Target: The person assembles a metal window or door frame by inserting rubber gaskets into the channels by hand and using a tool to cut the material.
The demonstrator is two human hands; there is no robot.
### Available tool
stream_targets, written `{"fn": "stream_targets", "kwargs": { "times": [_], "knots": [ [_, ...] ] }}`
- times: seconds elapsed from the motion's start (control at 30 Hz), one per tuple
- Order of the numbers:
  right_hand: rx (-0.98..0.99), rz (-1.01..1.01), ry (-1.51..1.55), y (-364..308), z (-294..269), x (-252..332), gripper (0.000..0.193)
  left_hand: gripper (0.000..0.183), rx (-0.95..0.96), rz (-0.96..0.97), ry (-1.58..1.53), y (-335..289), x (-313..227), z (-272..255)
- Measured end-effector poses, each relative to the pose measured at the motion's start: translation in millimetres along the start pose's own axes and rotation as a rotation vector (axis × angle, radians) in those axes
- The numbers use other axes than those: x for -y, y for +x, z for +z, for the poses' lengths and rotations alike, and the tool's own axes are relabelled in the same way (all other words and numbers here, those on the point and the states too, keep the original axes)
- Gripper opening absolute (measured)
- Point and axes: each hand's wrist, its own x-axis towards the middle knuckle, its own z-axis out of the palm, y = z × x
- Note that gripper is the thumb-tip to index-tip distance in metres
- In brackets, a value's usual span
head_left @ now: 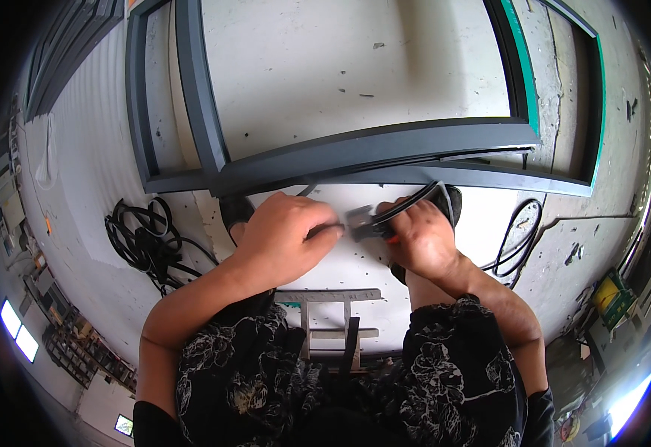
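My left hand (289, 232) is closed in a pinch on the end of a thin black rubber strip. Facing it, a short gap away, my right hand (422, 237) is wrapped round a dark hand tool (364, 223) with a broad head and a bit of orange by the fingers. Motion blurs the tool, so its exact kind cannot be told. A length of black strip (418, 195) runs over the right fingers. Just beyond both hands lies a dark grey metal frame (385, 147), with black strip along its near bar.
Coiled black strip (143, 242) lies on the floor at left, and looser loops (519, 237) at right. More grey profiles (76, 45) are stacked at the far left. A metal rack-like piece (340, 296) sits between my legs. A yellow-green container (614, 299) stands at right.
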Motion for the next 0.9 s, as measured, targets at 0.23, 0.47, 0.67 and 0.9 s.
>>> {"fn": "stream_targets", "kwargs": {
  "times": [0.23,0.47,0.67,0.9],
  "knots": [
    [-0.154,0.741,-0.335,-91.7,-34.9,-81.8,0.026,0.015,-0.135,0.093,-0.210,5.0,3.6,-1.9],
    [-0.079,0.698,-0.286,-85.1,-66.6,-50.1,0.021,0.014,-0.203,0.310,-0.294,35.8,-12.5,2.5],
    [-0.139,0.369,0.824,16.0,-44.8,10.7,0.029,0.018,-0.009,0.210,-0.641,77.8,-26.7,16.6],
    [-0.460,0.654,1.433,29.4,-29.0,1.8,0.022,0.035,0.018,0.039,-0.951,67.5,1.7,16.2]
  ]
}}
